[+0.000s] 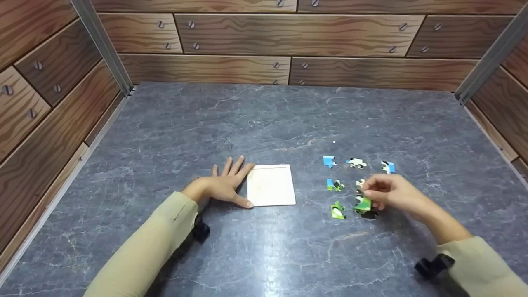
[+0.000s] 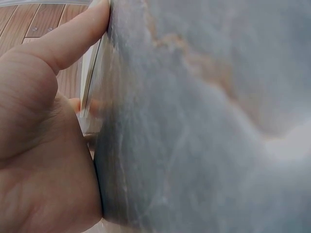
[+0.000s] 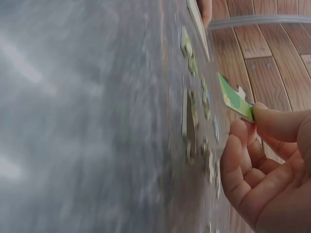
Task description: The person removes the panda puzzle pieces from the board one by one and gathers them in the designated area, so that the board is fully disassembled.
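My left hand (image 1: 222, 185) lies with spread fingers at the left edge of a pale square puzzle board (image 1: 271, 185), its thumb and index finger touching the rim. In the left wrist view, the thumb reaches toward the thin board edge (image 2: 89, 85). Thumb and fingertips of my right hand (image 1: 394, 192) pinch a green puzzle piece (image 3: 235, 101), tilted and raised above the table in the right wrist view. Beneath and around it lie several loose pieces, among them a blue piece (image 1: 328, 161) and a green-and-white piece (image 1: 338, 210). My right fingers partly cover some pieces.
A grey marbled tabletop (image 1: 231, 119) carries everything. Wood-patterned walls (image 1: 297, 35) with metal corner posts (image 1: 103, 45) stand at the back and sides. More pieces lie to the board's right, including a mostly white one (image 1: 357, 163) and a blue-and-white one (image 1: 387, 166).
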Motion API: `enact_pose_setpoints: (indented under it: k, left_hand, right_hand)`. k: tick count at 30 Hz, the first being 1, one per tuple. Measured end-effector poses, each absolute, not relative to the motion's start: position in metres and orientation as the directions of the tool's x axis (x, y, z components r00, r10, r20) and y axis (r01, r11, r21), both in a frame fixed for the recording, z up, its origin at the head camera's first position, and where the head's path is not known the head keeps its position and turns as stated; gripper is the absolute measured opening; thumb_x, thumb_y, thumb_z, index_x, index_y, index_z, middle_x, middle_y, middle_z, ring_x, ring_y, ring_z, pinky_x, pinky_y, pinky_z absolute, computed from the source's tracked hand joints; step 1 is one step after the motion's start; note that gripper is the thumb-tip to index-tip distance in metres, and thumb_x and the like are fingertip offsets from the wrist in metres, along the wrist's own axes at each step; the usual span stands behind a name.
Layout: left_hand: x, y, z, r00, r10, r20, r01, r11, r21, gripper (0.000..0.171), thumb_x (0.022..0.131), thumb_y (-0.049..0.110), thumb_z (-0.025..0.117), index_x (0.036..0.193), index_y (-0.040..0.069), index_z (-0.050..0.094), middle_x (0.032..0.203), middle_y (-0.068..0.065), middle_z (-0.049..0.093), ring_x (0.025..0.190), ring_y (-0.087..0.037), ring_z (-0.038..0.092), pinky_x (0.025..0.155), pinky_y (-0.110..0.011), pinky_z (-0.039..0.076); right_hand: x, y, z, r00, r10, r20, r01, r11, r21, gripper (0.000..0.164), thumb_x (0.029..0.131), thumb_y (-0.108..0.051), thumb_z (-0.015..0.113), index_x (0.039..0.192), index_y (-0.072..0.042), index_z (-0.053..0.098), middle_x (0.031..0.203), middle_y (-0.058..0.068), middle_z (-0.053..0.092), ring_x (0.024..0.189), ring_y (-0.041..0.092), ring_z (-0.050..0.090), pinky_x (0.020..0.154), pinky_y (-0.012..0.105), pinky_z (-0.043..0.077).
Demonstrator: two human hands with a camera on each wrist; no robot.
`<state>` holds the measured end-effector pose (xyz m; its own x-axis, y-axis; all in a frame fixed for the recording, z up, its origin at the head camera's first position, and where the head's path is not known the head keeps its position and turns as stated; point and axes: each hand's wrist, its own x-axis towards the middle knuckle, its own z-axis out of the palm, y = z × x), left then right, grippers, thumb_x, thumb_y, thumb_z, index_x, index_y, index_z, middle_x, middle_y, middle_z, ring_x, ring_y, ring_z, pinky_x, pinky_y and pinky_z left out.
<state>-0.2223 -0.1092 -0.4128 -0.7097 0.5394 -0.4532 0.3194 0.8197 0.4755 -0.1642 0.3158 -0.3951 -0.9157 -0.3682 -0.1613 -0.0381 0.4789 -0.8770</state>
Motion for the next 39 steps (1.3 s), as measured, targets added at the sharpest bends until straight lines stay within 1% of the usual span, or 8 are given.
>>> enact_pose_setpoints:
  k: [4, 10, 16, 25, 31, 35, 39]
  left_hand:
    - [-0.223, -0.108, -0.414, -0.71, 0.538, -0.454, 0.319, 0.821, 0.474, 0.11, 0.073, 0.064, 0.065, 0.149, 0.033, -0.008, 0.151, -0.003, -0.026, 0.133, -0.027, -0.029, 0.1, -0.06, -0.017]
    - [-0.222, -0.109, -0.414, -0.712, 0.54, -0.449, 0.328, 0.821, 0.467, 0.11, 0.073, 0.064, 0.065, 0.149, 0.032, -0.008, 0.151, -0.004, -0.025, 0.133, -0.028, -0.029, 0.1, -0.06, -0.017]
    - [-0.222, -0.111, -0.413, -0.72, 0.535, -0.442, 0.334, 0.826, 0.454, 0.109, 0.074, 0.063, 0.064, 0.15, 0.031, -0.008, 0.151, -0.005, -0.025, 0.133, -0.029, -0.029, 0.1, -0.061, -0.016]
    - [-0.221, -0.115, -0.411, -0.722, 0.539, -0.434, 0.338, 0.822, 0.458, 0.107, 0.075, 0.063, 0.063, 0.15, 0.03, -0.007, 0.151, -0.005, -0.024, 0.134, -0.029, -0.028, 0.101, -0.06, -0.016]
    - [-0.219, -0.115, -0.411, -0.723, 0.532, -0.441, 0.332, 0.827, 0.453, 0.107, 0.075, 0.064, 0.062, 0.15, 0.03, -0.008, 0.152, -0.005, -0.024, 0.135, -0.028, -0.026, 0.101, -0.06, -0.015]
    - [-0.219, -0.115, -0.408, -0.728, 0.543, -0.419, 0.313, 0.807, 0.501, 0.105, 0.077, 0.062, 0.062, 0.15, 0.028, -0.006, 0.152, -0.006, -0.022, 0.135, -0.029, -0.025, 0.101, -0.06, -0.016]
    - [-0.218, -0.119, -0.403, -0.751, 0.561, -0.348, 0.303, 0.761, 0.574, 0.098, 0.082, 0.059, 0.058, 0.151, 0.024, -0.003, 0.152, -0.012, -0.018, 0.136, -0.03, -0.022, 0.103, -0.057, -0.014]
  right_hand:
    - [-0.159, 0.331, -0.395, -0.923, -0.344, -0.17, -0.021, 0.487, -0.873, 0.026, 0.084, -0.012, 0.066, 0.101, 0.007, 0.059, 0.086, 0.015, 0.06, 0.065, 0.016, 0.056, 0.059, 0.03, 0.051]
    - [-0.15, 0.354, -0.397, -0.93, -0.33, -0.162, -0.03, 0.508, -0.861, 0.027, 0.085, -0.011, 0.065, 0.104, 0.008, 0.059, 0.084, 0.013, 0.061, 0.064, 0.016, 0.057, 0.058, 0.031, 0.052]
    - [-0.148, 0.37, -0.398, -0.931, -0.3, -0.207, 0.006, 0.556, -0.831, 0.027, 0.086, -0.012, 0.064, 0.103, 0.008, 0.059, 0.084, 0.012, 0.061, 0.065, 0.016, 0.057, 0.058, 0.031, 0.052]
    - [-0.151, 0.377, -0.401, -0.919, -0.297, -0.26, 0.037, 0.589, -0.807, 0.022, 0.087, -0.01, 0.062, 0.099, 0.008, 0.059, 0.079, 0.01, 0.06, 0.065, 0.015, 0.057, 0.058, 0.029, 0.051]
    - [-0.152, 0.379, -0.402, -0.928, -0.269, -0.258, 0.032, 0.632, -0.774, 0.021, 0.088, -0.012, 0.062, 0.098, 0.006, 0.06, 0.078, 0.009, 0.059, 0.065, 0.015, 0.056, 0.057, 0.029, 0.05]
    - [-0.15, 0.383, -0.402, -0.942, -0.222, -0.253, 0.044, 0.664, -0.746, 0.023, 0.088, -0.011, 0.062, 0.103, 0.006, 0.06, 0.083, 0.01, 0.061, 0.066, 0.015, 0.057, 0.058, 0.03, 0.051]
    - [-0.147, 0.386, -0.399, -0.963, -0.181, -0.198, 0.022, 0.682, -0.731, 0.026, 0.09, -0.012, 0.06, 0.106, 0.008, 0.059, 0.083, 0.011, 0.061, 0.064, 0.015, 0.057, 0.057, 0.029, 0.051]
